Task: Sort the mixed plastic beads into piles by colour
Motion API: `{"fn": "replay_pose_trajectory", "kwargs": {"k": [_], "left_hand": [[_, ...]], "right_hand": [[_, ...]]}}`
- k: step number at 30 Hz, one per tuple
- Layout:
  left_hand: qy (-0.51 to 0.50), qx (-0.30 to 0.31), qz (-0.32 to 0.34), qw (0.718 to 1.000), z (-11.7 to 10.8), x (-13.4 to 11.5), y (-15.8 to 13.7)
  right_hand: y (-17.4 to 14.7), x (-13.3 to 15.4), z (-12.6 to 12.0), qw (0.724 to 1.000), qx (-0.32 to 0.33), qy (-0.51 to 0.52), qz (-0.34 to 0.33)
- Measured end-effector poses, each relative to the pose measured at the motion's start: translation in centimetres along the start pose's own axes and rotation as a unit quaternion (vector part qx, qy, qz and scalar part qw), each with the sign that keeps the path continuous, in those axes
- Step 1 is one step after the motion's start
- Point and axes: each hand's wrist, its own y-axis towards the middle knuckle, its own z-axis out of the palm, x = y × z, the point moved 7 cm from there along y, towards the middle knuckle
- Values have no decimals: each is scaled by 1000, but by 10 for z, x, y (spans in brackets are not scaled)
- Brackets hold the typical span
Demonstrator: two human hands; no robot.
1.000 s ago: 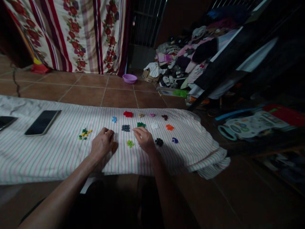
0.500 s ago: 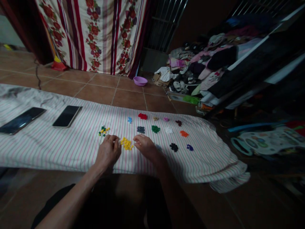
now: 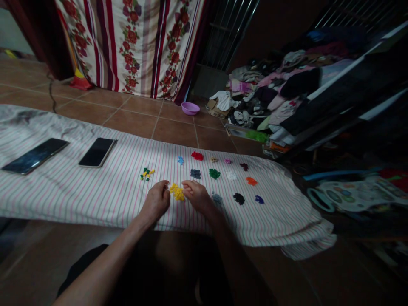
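Observation:
A loose pile of small yellow pieces [image 3: 177, 192] lies on the striped cloth [image 3: 105, 195], between my two hands. My left hand [image 3: 157, 197] is at the pile's left side, thumb and fingers pinched together; whatever they hold is too small to make out. On the opposite side my right hand [image 3: 197, 195] has its fingers curled closed at the pile's edge, the fingertips against the yellow pieces. A mixed group of green and yellow pieces [image 3: 147, 173] sits beyond my left hand. Grey-blue pieces [image 3: 217, 197] lie close to my right wrist.
Farther right are separate little piles: dark grey [image 3: 195, 174], green [image 3: 214, 173], red [image 3: 197, 156], white [image 3: 231, 175], black [image 3: 239, 198], orange [image 3: 251, 181] and purple [image 3: 259, 199]. Two phones, one black [image 3: 35, 156] and one light-edged [image 3: 97, 152], rest at left. A purple basin [image 3: 190, 108] stands on the floor.
The view has shifted, so the cloth's contents appear farther right. Both hands have come slightly closer to the yellow pile, and my right fingertips now meet its edge.

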Motion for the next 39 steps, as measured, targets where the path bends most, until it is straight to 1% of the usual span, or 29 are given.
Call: {"fn": "replay_pose_trajectory", "kwargs": {"k": [5,8,11,16,18,21,24,28,35,39], "left_hand": [[46,-8,29,999,-7,-7,-1],[71,-3,20,997,-16,-5,-1],[84,-17,-28,996,-36,4,3],[92,-68,-147,983,-82,27,14],[101,-81,-170,977,-97,32,17],[131,-79,-187,970,-110,37,20],[189,-51,-191,962,-115,41,21],[256,-11,-190,948,-116,48,23],[290,24,-178,940,-109,48,24],[295,24,-162,941,-105,47,26]], "right_hand": [[1,-1,-12,999,-35,-18,12],[2,0,-13,999,-29,-23,15],[3,7,-8,1000,-7,-22,4],[14,29,2,999,12,-35,-14],[23,38,8,998,24,-44,-26],[40,49,18,997,44,-55,-42],[57,57,28,994,61,-69,-51],[74,69,42,988,86,-104,-75],[101,83,63,982,110,-120,-90],[114,86,78,979,127,-121,-102]]}}
